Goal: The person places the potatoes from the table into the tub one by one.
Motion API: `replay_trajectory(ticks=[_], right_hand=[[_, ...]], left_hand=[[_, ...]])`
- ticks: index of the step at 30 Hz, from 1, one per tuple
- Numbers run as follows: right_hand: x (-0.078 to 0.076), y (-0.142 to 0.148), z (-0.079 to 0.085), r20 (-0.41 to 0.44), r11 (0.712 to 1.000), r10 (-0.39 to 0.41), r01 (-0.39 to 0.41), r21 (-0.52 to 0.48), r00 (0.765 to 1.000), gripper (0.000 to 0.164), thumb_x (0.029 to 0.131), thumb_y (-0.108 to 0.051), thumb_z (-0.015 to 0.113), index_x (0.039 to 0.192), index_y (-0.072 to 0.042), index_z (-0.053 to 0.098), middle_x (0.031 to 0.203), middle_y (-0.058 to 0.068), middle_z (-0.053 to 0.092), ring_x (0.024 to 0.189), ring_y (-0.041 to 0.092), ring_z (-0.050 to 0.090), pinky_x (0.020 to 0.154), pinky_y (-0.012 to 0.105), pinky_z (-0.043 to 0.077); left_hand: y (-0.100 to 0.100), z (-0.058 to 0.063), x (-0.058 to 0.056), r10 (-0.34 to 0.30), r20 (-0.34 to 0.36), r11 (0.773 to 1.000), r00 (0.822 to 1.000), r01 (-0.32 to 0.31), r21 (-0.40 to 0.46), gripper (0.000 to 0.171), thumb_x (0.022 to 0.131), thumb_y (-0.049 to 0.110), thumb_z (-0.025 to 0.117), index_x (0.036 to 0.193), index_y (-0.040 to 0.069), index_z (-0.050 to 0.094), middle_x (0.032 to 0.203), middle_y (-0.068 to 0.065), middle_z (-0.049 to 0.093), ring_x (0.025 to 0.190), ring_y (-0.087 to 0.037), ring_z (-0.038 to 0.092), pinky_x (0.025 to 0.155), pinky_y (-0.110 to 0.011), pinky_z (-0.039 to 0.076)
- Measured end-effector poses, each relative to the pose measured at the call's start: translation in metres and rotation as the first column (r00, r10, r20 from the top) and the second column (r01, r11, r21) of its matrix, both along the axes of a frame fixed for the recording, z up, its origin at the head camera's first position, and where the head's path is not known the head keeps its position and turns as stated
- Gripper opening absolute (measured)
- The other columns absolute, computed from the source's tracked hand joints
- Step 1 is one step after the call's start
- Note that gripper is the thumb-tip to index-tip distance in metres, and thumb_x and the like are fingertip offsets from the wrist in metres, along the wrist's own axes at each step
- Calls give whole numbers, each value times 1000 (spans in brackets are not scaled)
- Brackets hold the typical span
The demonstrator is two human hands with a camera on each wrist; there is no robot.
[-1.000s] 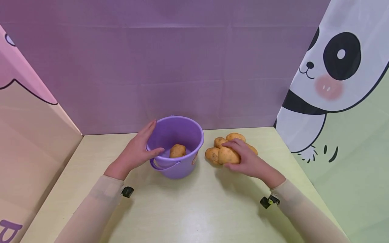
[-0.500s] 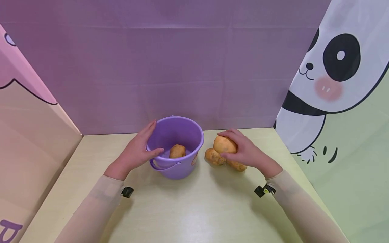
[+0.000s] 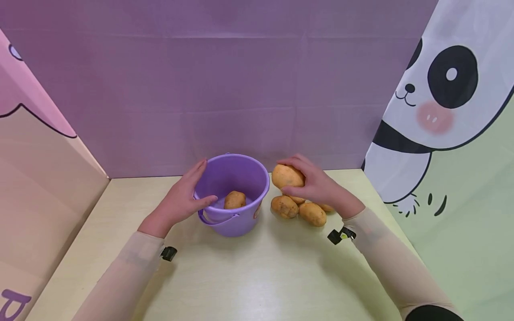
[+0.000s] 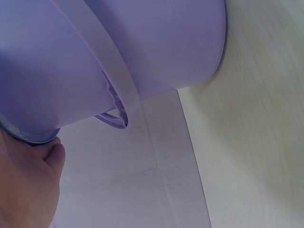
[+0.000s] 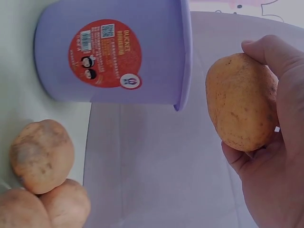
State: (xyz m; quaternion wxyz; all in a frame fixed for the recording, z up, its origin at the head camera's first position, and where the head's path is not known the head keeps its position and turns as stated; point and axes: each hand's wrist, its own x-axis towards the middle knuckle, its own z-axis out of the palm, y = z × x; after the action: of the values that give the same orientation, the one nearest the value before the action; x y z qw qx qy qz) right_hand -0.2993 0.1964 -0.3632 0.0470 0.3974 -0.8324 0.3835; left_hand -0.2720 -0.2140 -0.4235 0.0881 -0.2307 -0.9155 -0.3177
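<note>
A purple bucket (image 3: 233, 225) stands upright on the table, with a potato (image 3: 234, 200) lying at its bottom. My left hand (image 3: 176, 203) grips the bucket's left rim, its thumb reaching over the edge; in the left wrist view the hand (image 4: 28, 180) sits right at the rim. Raised beside the bucket's right side, my right hand (image 3: 317, 183) holds a large potato (image 3: 287, 176) between thumb and fingers. The right wrist view shows this held potato (image 5: 242, 102) near the height of the bucket's rim. Below it, several more potatoes (image 3: 312, 214) lie on the table, some partly hidden by the hand.
The bucket's handle (image 3: 218, 220) hangs down at the front. A purple cloth backdrop (image 3: 241, 89) rises behind the table (image 3: 241, 276). A panda-printed panel (image 3: 449, 133) stands on the right, a pink and beige one (image 3: 40, 178) on the left.
My right hand has lifted the large potato from the pile and carried it up and left toward the bucket, uncovering other potatoes. My left hand and the bucket have stayed put.
</note>
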Motion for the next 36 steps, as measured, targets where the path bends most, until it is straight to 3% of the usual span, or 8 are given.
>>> replay_trajectory(ticks=[15, 22, 27, 33, 36], right_hand=[[-18, -35, 23, -60, 996, 91, -89, 33, 994, 64, 93, -22, 91, 152, -12, 65, 138, 4, 62, 116, 21, 63, 92, 41, 59], [-25, -52, 31, -26, 992, 113, -111, 66, 993, 63, 95, -28, 89, 151, -14, 65, 137, -2, 62, 115, 18, 62, 94, 42, 59], [-32, -65, 32, -29, 986, 151, -148, 82, 988, 64, 95, -27, 89, 151, -10, 64, 141, 2, 62, 119, 19, 62, 99, 41, 58], [-40, -77, 30, -18, 979, 179, -176, 104, 984, 64, 95, -29, 89, 152, -14, 64, 141, 1, 63, 123, 18, 61, 101, 40, 56], [-42, -83, 29, -7, 975, 190, -187, 123, 982, 64, 96, -31, 88, 153, -14, 64, 142, 0, 63, 123, 17, 61, 102, 39, 57]], left_hand=[[2, -1, -3, -5, -9, 1000, 1000, 5, 2, 110, 98, 53, 78, 176, 1, 19, 184, -17, 17, 167, -44, 20, 130, -69, 28], [2, 0, -4, -5, -14, 1000, 1000, 5, -3, 110, 98, 55, 77, 176, 3, 19, 183, -19, 18, 167, -45, 22, 129, -69, 29], [2, 0, -4, -2, -6, 1000, 1000, 2, -4, 111, 98, 56, 77, 176, 3, 19, 184, -18, 17, 167, -44, 21, 129, -69, 28], [1, -2, -6, -3, -3, 1000, 1000, 3, 7, 108, 98, 44, 80, 176, 2, 20, 183, -19, 17, 167, -44, 20, 130, -69, 27], [1, -1, -7, -5, 4, 1000, 1000, 5, 9, 108, 98, 46, 80, 176, 2, 19, 184, -17, 16, 167, -44, 20, 130, -69, 27]])
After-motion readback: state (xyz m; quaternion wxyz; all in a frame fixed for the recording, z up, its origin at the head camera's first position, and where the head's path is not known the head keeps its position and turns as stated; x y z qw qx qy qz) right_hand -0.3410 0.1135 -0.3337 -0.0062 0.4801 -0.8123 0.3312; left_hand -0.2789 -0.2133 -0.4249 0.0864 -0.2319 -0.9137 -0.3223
